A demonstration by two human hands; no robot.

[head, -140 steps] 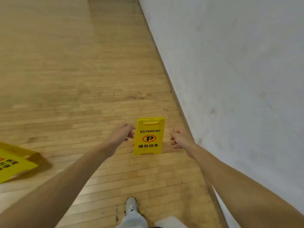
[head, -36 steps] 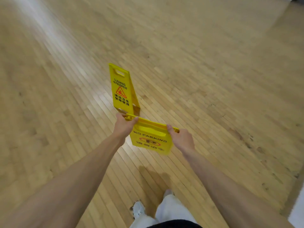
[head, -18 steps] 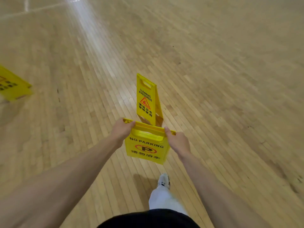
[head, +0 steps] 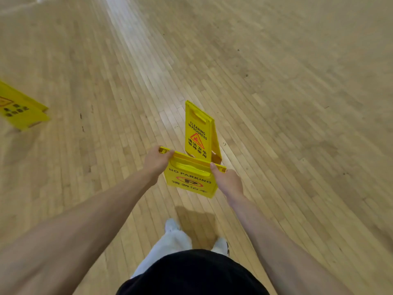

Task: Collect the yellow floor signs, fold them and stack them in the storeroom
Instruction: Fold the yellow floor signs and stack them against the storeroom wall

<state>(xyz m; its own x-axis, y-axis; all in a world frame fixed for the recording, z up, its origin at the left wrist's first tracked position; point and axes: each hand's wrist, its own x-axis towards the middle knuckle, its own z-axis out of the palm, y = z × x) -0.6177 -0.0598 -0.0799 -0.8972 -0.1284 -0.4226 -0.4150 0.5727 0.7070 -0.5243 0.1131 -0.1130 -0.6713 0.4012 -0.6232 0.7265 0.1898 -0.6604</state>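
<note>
I hold a folded yellow "NO PARKING" floor sign off the floor by its top edge. My left hand grips the left end of that edge and my right hand grips the right end. Just beyond it a yellow "CLEANING IN PROGRESS" sign stands unfolded on the wooden floor. A third yellow sign stands at the far left edge of view, partly cut off.
Bare wooden plank floor stretches all around, with a bright reflection streak running up the middle. My legs in light trousers and white shoes are below the held sign.
I took hold of the "NO PARKING" sign by the wall, turned away and carried it toward the "CLEANING IN PROGRESS" sign, which is nearer now. The left sign has come into view.
</note>
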